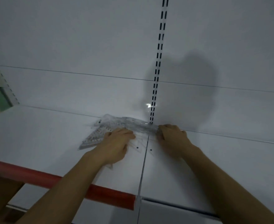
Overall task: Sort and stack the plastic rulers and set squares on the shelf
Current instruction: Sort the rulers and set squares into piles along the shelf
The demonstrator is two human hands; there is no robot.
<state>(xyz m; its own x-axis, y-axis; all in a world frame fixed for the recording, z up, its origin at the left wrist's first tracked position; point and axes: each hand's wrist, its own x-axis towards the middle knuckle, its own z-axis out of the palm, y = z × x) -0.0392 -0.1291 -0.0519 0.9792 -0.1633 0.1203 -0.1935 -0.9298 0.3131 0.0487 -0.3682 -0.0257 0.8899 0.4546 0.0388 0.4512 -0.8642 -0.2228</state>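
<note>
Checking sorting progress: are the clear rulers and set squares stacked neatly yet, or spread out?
Spread out. The rulers and set squares fan at differing angles across the shelf, partly under both hands.
</note>
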